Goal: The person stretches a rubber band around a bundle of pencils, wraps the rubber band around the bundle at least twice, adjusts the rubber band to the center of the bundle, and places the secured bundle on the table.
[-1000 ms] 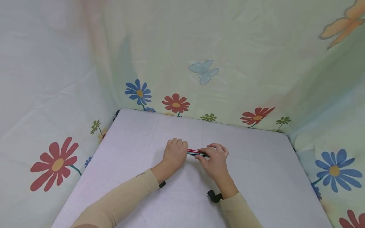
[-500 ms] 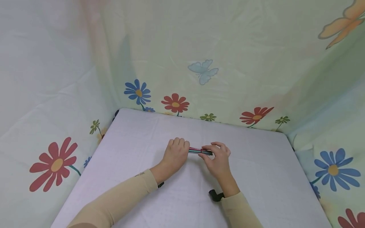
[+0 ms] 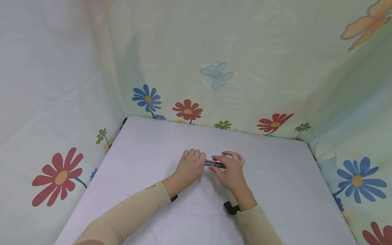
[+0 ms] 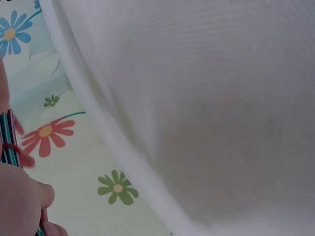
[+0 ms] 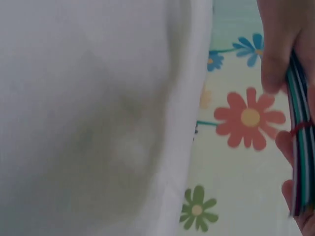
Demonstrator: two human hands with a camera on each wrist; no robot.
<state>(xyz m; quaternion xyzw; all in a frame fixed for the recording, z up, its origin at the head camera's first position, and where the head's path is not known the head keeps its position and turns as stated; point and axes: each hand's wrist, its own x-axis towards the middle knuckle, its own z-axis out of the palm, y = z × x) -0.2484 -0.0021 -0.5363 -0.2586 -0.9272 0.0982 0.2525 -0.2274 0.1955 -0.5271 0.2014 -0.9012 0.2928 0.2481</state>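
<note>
A bundle of slim, striped, pencil-like sticks [image 3: 209,163] in green, black, white and red is held just above the middle of the table. My left hand [image 3: 191,166] wraps its curled fingers around the left part, hiding that end. At the other end, my right hand [image 3: 232,170] has thumb and fingertips on either side of the bundle, close to a red rubber band [image 5: 301,128] around it. In the right wrist view, the dark free end of the sticks points down beside the right fingers. The left wrist view shows the band [image 4: 11,147] between both hands.
The table [image 3: 275,177] has a white cloth over it. Fabric walls printed with flowers and butterflies enclose the back and both sides. A black wrist mount [image 3: 230,208] sticks out under the right forearm.
The right thumb and fingers spread slightly at the band half a second ago and now sit closer round the sticks, a little further left. The left hand has shifted slightly right.
</note>
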